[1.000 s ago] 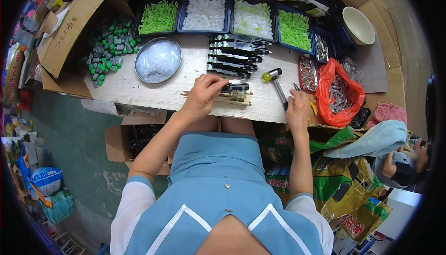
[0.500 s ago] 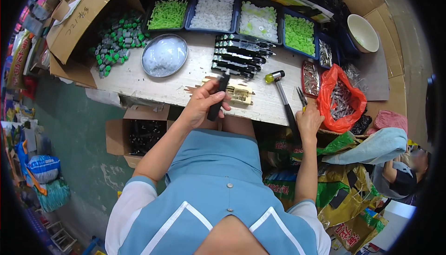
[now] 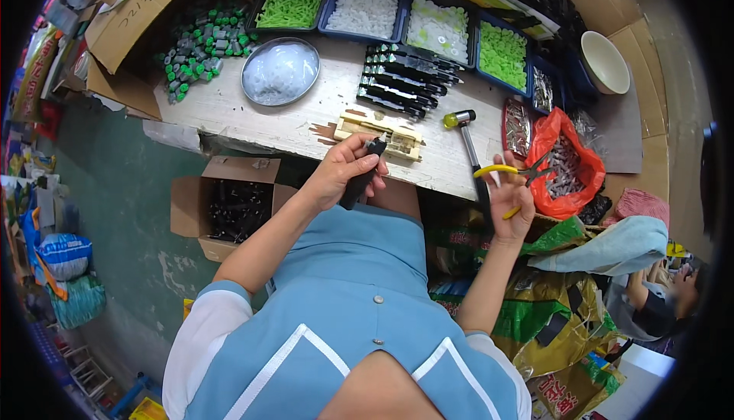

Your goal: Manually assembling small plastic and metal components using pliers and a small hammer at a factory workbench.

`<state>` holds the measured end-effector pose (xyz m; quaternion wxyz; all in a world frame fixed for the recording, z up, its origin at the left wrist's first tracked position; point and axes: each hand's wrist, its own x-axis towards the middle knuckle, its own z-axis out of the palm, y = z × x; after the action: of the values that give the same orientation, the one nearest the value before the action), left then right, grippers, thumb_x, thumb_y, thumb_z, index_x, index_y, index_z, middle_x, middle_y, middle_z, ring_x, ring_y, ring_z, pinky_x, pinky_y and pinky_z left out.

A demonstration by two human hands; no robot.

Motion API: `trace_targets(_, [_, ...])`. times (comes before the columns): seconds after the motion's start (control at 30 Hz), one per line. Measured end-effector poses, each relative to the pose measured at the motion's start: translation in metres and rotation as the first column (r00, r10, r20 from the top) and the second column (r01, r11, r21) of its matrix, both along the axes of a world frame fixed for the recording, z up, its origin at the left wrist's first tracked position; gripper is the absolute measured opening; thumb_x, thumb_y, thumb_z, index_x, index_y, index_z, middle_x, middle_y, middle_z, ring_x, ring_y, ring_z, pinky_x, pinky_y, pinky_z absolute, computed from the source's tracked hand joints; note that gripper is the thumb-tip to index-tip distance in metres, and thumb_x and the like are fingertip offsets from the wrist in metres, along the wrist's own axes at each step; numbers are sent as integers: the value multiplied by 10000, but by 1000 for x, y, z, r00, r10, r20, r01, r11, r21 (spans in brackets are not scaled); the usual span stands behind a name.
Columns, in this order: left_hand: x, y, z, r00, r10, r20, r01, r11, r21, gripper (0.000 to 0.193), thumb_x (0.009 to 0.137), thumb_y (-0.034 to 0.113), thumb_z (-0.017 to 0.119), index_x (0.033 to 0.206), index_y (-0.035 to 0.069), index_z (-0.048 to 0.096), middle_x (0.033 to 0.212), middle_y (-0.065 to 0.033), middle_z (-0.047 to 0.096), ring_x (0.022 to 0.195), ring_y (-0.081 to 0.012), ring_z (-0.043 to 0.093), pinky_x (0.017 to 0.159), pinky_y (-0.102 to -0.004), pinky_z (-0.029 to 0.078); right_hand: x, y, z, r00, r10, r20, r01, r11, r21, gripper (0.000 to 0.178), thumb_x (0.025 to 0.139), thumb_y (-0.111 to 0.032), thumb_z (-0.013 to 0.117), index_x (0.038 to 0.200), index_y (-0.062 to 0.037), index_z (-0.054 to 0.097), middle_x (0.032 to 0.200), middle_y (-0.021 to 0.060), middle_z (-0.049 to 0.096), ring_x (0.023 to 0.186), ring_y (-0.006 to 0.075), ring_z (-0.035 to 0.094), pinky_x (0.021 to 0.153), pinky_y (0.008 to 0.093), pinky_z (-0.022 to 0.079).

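Observation:
My left hand [image 3: 342, 173] is closed around a black handle-like piece [image 3: 356, 189], held upright above the table's front edge with a small metallic bit at its top. In my right hand [image 3: 512, 210] is a pair of needle-nose pliers with yellow grips [image 3: 495, 170], the jaws pointing right toward a red bag. Just beyond the left hand lies a cream slotted block [image 3: 405, 144] on the table. Several black assembled pieces [image 3: 401, 83] lie in a row behind it. A hammer [image 3: 462, 119] with a yellow-and-black head rests between the block and my right hand.
Trays of green sticks [image 3: 290, 5], white parts [image 3: 363, 11], pale discs [image 3: 437, 28] and green parts [image 3: 502, 56] line the back. A round metal dish [image 3: 280, 72], grey-green pieces [image 3: 200, 49], an orange-red bag [image 3: 544, 144] and a box of black parts [image 3: 201, 229] surround the work area.
My right hand has lifted the pliers off the table and turned palm up, drawing slightly nearer to me. The left hand keeps the black piece. The whole view has shifted slightly.

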<state>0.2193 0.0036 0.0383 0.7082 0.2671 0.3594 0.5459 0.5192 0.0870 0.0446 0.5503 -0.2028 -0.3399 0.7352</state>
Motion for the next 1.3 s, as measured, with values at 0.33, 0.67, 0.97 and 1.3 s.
trace_targets(0.33, [-2,-7,-3,989,101,-104,-104,994,-17,254,894,186,512,1115,63,483,731,-54,567,580,-113,566,481,-224,473,-72,-30,25,900,285,329,-257,958,-127,132,753,-67,597,696,-55,479,934,91,505,714,152,517,618,306,481])
trace_targets(0.67, [7,-10,-3,820,238,-520,-186,971,151,299,872,229,559,1125,69,568,731,18,560,552,-24,463,487,-182,399,-107,-59,-1,405,-143,903,-431,842,326,167,855,-97,529,943,42,560,839,93,525,686,168,512,634,261,420])
trace_targets(0.97, [7,-13,-2,648,292,-704,-134,953,272,283,863,172,566,1123,60,574,726,41,558,556,-13,433,492,-172,368,-113,-58,-2,283,-245,927,-513,779,362,218,846,-126,539,975,49,561,968,162,549,885,322,540,780,348,431])
trace_targets(1.3, [8,-14,-7,476,415,-775,-136,906,402,258,846,166,572,1055,15,569,728,-17,591,595,-51,488,528,-201,398,-114,-57,4,237,-249,939,-593,729,342,206,849,-137,534,965,32,553,939,159,540,877,322,533,774,365,434])
